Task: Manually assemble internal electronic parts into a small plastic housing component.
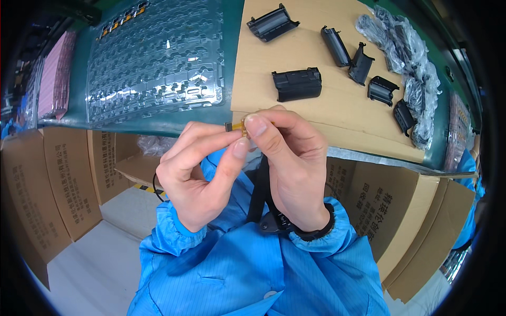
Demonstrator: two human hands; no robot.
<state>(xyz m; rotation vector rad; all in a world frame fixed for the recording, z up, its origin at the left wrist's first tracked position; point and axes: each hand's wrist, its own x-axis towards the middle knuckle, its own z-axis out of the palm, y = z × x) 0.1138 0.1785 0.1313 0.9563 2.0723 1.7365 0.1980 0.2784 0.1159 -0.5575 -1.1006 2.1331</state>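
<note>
A small yellow-orange flex cable [237, 126] with a dark square end is held up between my hands, just off the table's front edge. My left hand [197, 176] is closed on it from the left, thumb and fingertips pinching its lower side. From the right, my right hand [295, 168] pinches the same piece between thumb and index finger. The thumbs hide much of the strip. Beyond my hands, a black plastic housing [297, 84] lies on the cardboard sheet [332, 124].
Several more black curved housings [273, 23] are spread over the cardboard, beside plastic-wrapped parts [416, 79]. A clear moulded tray [153, 68] lies at left, with small orange-and-black pieces [124, 20] at its far edge. A pink stack [55, 76] stands farther left. Cardboard boxes [68, 184] flank me below table height.
</note>
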